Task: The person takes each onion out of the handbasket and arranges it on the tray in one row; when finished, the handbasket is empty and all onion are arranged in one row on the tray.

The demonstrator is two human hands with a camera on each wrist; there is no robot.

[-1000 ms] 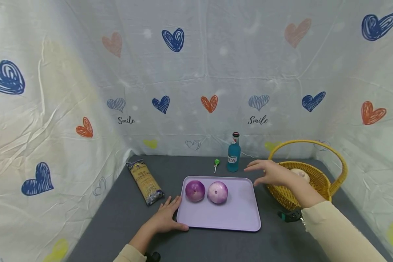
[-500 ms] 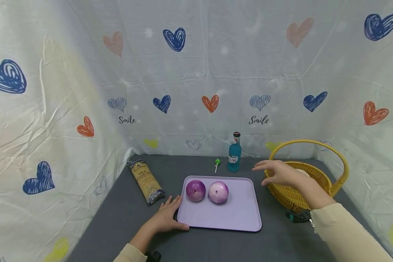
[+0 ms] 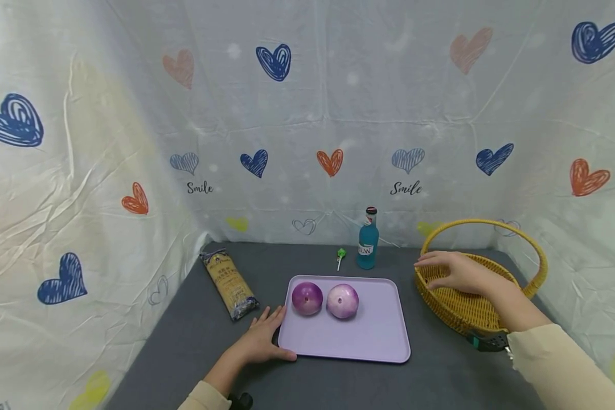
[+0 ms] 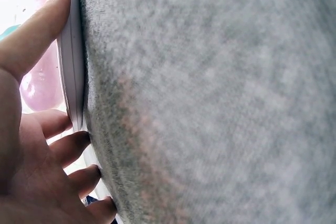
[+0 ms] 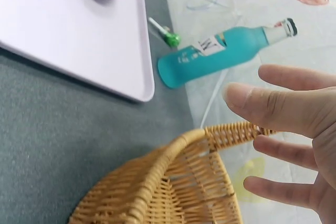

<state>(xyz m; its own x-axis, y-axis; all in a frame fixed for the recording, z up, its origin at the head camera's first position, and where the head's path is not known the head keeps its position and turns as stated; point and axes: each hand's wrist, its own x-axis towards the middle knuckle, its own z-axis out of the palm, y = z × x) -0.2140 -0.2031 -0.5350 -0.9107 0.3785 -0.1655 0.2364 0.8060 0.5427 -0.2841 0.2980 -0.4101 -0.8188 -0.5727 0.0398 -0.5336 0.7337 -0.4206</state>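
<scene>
My left hand (image 3: 260, 340) rests against the left edge of a lilac tray (image 3: 374, 336), fingers spread on its side and thumb on its near corner. Two round purple vegetables, onion-like, sit on the tray: a darker one (image 3: 307, 299) and a paler one (image 3: 343, 301). My right hand (image 3: 458, 272) hovers over a yellow wicker basket (image 3: 453, 310), holding nothing. Its thumb stands apart from the straight fingers, as the right wrist view shows. Part of the basket's inside is hidden behind that hand and forearm.
A blue bottle (image 3: 368, 245) stands behind the tray, beside a green lollipop (image 3: 341, 256). At the left lies a yellow food packet (image 3: 229, 285). The basket's tall arched handle (image 3: 535, 256) rises at the right. A heart-printed cloth hangs behind the grey table (image 3: 338, 384).
My right hand has moved right, from beside the tray to above the basket. A pale round thing seen in the basket earlier is now hidden. The left hand has stayed put.
</scene>
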